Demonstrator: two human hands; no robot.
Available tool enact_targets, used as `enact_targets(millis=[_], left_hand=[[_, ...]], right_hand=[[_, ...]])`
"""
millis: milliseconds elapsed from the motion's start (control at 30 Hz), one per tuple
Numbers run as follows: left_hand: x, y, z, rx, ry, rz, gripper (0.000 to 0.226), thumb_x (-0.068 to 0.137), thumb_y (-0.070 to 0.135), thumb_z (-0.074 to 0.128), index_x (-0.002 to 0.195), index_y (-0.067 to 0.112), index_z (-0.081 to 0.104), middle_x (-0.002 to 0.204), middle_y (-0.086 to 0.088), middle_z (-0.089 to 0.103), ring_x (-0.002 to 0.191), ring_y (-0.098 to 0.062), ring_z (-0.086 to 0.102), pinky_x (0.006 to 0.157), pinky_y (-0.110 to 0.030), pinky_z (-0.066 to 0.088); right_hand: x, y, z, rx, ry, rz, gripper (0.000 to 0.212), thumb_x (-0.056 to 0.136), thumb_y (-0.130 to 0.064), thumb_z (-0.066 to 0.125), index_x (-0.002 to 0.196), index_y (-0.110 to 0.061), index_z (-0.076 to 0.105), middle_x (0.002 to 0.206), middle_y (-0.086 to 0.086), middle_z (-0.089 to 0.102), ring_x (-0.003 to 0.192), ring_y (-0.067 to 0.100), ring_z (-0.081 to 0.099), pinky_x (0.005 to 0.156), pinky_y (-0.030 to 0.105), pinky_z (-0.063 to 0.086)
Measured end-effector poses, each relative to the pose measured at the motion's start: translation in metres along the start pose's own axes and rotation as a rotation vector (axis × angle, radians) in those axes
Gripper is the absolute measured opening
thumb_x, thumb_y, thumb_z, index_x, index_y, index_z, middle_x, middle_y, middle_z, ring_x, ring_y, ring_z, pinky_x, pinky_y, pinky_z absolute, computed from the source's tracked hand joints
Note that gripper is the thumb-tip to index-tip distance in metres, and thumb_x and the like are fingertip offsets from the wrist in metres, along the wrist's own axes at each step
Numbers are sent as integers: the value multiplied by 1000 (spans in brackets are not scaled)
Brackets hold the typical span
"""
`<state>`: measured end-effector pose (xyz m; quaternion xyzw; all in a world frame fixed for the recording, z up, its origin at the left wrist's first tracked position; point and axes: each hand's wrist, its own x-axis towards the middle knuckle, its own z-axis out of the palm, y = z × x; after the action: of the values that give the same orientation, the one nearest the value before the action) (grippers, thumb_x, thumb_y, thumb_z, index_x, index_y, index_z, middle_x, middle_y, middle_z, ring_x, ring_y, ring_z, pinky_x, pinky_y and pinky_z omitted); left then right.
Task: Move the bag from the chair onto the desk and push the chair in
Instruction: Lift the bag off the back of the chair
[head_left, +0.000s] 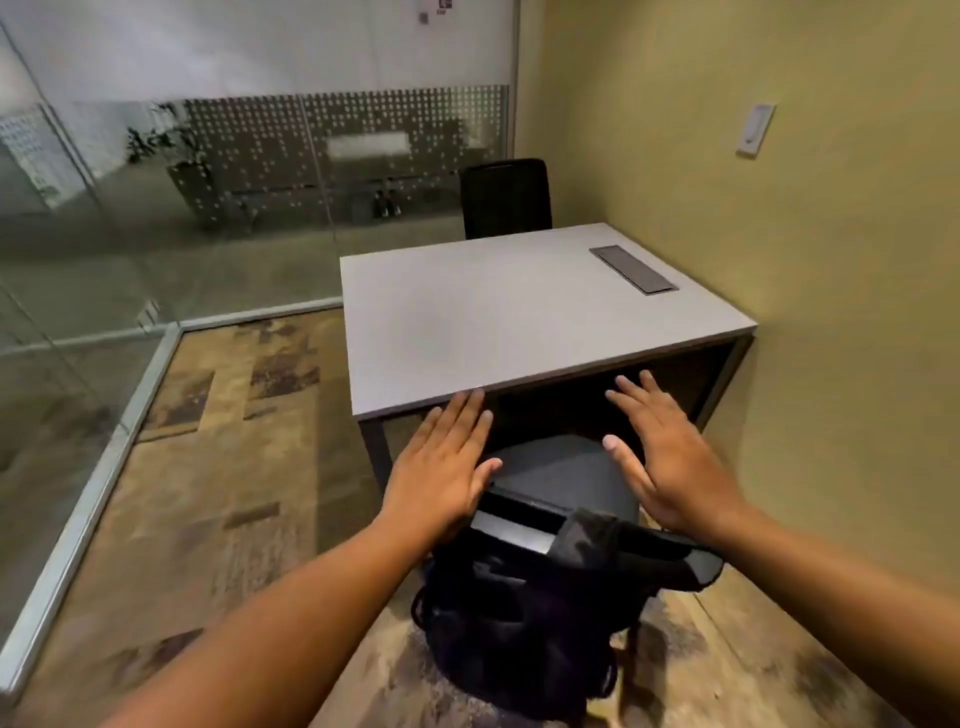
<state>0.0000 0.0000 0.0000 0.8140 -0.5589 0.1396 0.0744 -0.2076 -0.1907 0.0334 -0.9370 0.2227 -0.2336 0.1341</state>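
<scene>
A black bag hangs over the backrest of a dark office chair, on the side nearest me, its strap looped over the top of the backrest. The chair's seat points at the grey desk and lies partly under its front edge. My left hand is spread flat above the left side of the seat, fingers apart, holding nothing. My right hand is spread the same way above the right side. Whether either hand touches the chair is not visible.
A second black chair stands behind the desk. A grey cable hatch is set into the desktop near the yellow wall on the right. Glass partitions enclose the left and back. Patterned carpet lies left of the desk.
</scene>
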Motion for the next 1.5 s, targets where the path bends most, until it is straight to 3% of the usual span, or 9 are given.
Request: enact_targets(millis=[200,433,567,767,1000,1100,1200,1300,1500], left_hand=[[-35,6,45,-156,-208,11,65,96,55,6,152,22,2,160,3,-6,144,-10,-14,116,-29,-6],[-43,8,59,-198,-231,13,56,100,51,15,150,26,24,160,1,13,146,-15,4,117,-33,0],[-45,10,59,-190,-206,4,55,100,50,15,148,26,29,159,1,19,146,-17,9,118,-35,4],[-46,13,58,-197,-180,8,56,100,50,17,144,23,38,157,-4,27,145,-20,15,118,-36,6],[-29,-8,42,-7,-332,245,83,83,79,17,135,20,45,155,-16,26,142,-30,24,114,-42,20],[-19,-18,36,124,-394,337,77,82,76,35,131,17,42,152,-24,27,138,-37,30,104,-47,37],[-10,-26,32,168,-398,367,68,80,70,51,122,17,42,141,-22,43,124,-36,48,77,-47,53],[-4,-35,28,172,-412,398,63,78,69,56,111,16,46,121,-18,57,97,-35,62,54,-39,46],[-8,-70,22,199,-412,364,57,80,66,56,106,16,51,118,-14,61,97,-33,63,55,-38,45]], right_hand=[[-43,4,48,19,-181,-8,59,95,-57,33,145,-26,35,158,-10,24,147,1,-1,119,34,19],[-64,5,80,-37,-363,-90,57,94,-64,22,144,-37,33,157,-12,27,147,3,9,117,27,21],[-66,3,85,-128,-338,-75,54,95,-64,20,140,-40,36,150,-13,42,139,7,34,110,25,29],[-70,1,83,-142,-336,-62,50,94,-65,19,135,-41,38,149,-9,43,136,11,40,108,31,36],[-69,-4,78,-175,-294,-58,34,92,-63,28,105,-38,48,129,-10,58,118,12,53,91,30,45],[-69,-6,75,-193,-282,-61,31,91,-61,32,103,-37,49,123,-12,59,110,12,56,86,30,48],[-71,-6,74,-209,-272,-66,30,90,-59,37,100,-34,52,117,-11,61,104,14,59,81,32,50],[-74,-5,72,-232,-268,-58,33,90,-58,39,101,-32,55,116,-10,63,103,14,60,80,31,51],[-74,-3,66,-262,-307,-37,36,90,-59,36,105,-34,57,127,-11,60,113,10,57,86,28,47]])
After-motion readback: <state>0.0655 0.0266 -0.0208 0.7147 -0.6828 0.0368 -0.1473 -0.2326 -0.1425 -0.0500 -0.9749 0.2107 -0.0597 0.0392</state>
